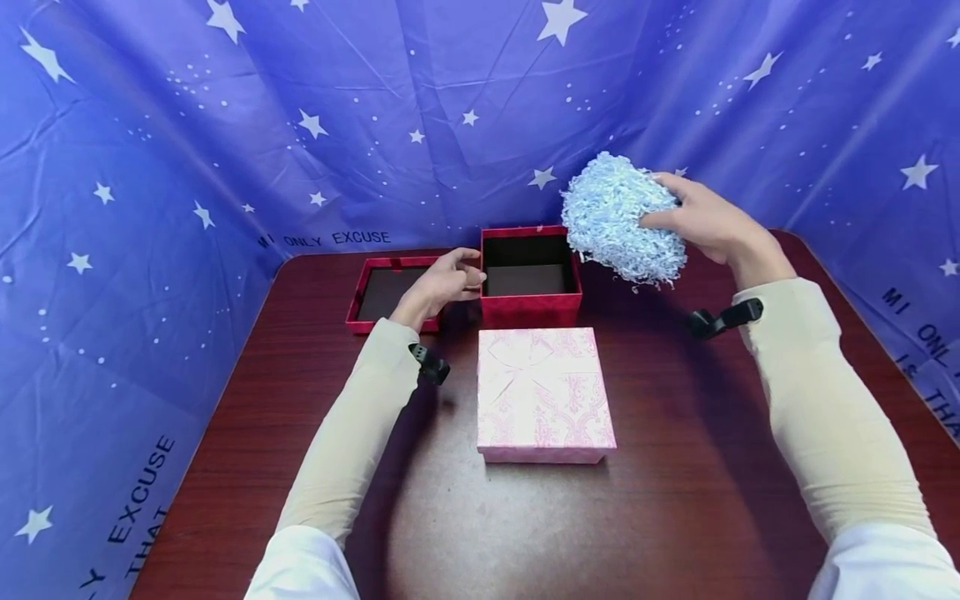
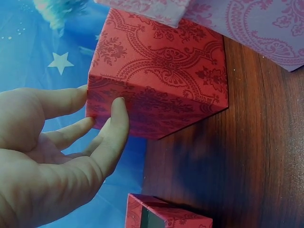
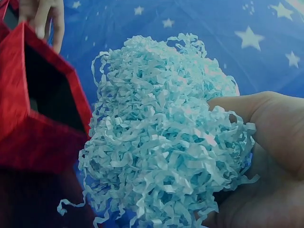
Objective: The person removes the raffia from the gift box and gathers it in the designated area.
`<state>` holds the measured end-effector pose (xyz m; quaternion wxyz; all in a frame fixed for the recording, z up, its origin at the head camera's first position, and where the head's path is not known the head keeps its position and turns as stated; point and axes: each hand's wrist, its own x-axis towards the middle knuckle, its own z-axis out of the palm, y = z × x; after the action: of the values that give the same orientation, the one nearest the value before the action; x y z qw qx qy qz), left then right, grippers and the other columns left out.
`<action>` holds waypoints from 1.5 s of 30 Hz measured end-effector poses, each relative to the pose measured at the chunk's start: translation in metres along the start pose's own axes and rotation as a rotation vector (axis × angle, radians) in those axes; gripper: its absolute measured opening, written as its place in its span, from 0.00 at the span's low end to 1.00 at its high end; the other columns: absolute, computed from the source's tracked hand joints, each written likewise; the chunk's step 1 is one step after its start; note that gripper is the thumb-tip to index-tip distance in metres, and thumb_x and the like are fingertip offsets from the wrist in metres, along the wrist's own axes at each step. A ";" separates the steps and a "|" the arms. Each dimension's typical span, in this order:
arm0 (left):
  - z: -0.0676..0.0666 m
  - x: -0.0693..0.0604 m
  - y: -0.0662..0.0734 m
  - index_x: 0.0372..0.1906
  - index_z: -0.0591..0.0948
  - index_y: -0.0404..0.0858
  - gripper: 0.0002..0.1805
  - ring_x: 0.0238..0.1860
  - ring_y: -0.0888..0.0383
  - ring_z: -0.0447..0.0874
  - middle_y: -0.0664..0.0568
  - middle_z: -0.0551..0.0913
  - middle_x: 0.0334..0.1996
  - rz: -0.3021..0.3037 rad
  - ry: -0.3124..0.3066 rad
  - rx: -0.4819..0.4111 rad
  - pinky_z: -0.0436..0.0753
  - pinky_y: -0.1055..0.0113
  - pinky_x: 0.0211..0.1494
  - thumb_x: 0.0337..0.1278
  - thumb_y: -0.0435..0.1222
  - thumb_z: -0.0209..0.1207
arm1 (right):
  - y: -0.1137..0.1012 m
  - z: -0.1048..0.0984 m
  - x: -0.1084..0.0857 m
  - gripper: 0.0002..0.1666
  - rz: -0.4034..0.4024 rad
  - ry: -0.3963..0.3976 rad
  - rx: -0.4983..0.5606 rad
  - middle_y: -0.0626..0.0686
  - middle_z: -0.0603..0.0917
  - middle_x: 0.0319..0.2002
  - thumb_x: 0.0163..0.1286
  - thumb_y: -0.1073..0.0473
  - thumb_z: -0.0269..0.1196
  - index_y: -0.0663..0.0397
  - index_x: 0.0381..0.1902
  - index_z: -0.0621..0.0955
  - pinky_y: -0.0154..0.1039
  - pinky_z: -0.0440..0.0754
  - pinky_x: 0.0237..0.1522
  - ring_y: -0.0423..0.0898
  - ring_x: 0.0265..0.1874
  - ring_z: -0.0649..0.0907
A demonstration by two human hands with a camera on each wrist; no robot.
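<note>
A big clump of light blue crinkled shredded paper (image 1: 618, 218) is gripped in my right hand (image 1: 708, 218), raised just right of a red patterned box (image 1: 531, 310). In the right wrist view the shredded paper (image 3: 161, 128) fills the middle, with loose strands hanging down; some of the fingers are hidden behind it. The box is uncovered, and its dark inside shows no contents. My left hand (image 1: 448, 282) touches the box's left side with its fingertips. Seen from the left wrist, the fingers (image 2: 121, 116) are fairly straight against the red box (image 2: 156, 71).
A red lid (image 1: 356, 323) lies with its dark inside up, left of the box. Nearer on the brown table (image 1: 525, 533) stands a closed pink patterned box (image 1: 546, 392) with a bow design. Behind hangs a blue star-printed curtain (image 1: 420, 167).
</note>
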<state>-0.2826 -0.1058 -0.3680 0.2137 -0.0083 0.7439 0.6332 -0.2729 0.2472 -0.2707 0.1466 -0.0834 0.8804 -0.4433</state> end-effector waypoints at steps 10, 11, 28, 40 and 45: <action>0.001 0.000 -0.002 0.69 0.61 0.36 0.30 0.63 0.37 0.67 0.43 0.69 0.48 0.004 0.001 -0.036 0.75 0.51 0.63 0.63 0.24 0.53 | 0.057 -0.006 -0.009 0.50 0.076 0.036 0.045 0.57 0.36 0.76 0.70 0.51 0.58 0.48 0.77 0.40 0.65 0.47 0.71 0.63 0.74 0.42; 0.001 0.000 -0.002 0.69 0.60 0.36 0.30 0.63 0.36 0.67 0.42 0.69 0.48 0.005 -0.001 -0.039 0.75 0.51 0.63 0.63 0.24 0.53 | 0.062 -0.006 -0.009 0.51 0.085 0.039 0.038 0.57 0.35 0.76 0.70 0.51 0.58 0.48 0.77 0.39 0.66 0.46 0.70 0.64 0.74 0.41; 0.001 -0.001 -0.001 0.70 0.59 0.36 0.31 0.64 0.38 0.67 0.42 0.69 0.48 -0.007 -0.005 -0.029 0.74 0.52 0.64 0.64 0.24 0.52 | 0.119 0.015 0.011 0.48 0.154 0.107 -0.265 0.71 0.49 0.72 0.66 0.57 0.58 0.59 0.75 0.46 0.68 0.52 0.67 0.73 0.69 0.51; 0.001 -0.002 -0.002 0.69 0.61 0.34 0.29 0.62 0.38 0.71 0.37 0.70 0.55 0.000 0.016 0.048 0.76 0.51 0.62 0.65 0.28 0.54 | 0.102 0.009 0.007 0.54 0.169 0.019 -0.343 0.73 0.45 0.72 0.68 0.45 0.59 0.58 0.76 0.40 0.70 0.53 0.65 0.73 0.69 0.49; -0.001 -0.013 -0.002 0.67 0.63 0.36 0.28 0.58 0.41 0.75 0.37 0.72 0.58 0.021 0.055 0.269 0.79 0.54 0.59 0.68 0.40 0.54 | 0.082 -0.006 -0.004 0.53 0.161 0.018 -0.430 0.76 0.47 0.70 0.68 0.40 0.57 0.62 0.75 0.45 0.72 0.53 0.63 0.76 0.67 0.50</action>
<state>-0.2707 -0.1109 -0.3656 0.1856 0.0107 0.8278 0.5294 -0.2727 0.3014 -0.3328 0.1526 -0.0383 0.9597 -0.2328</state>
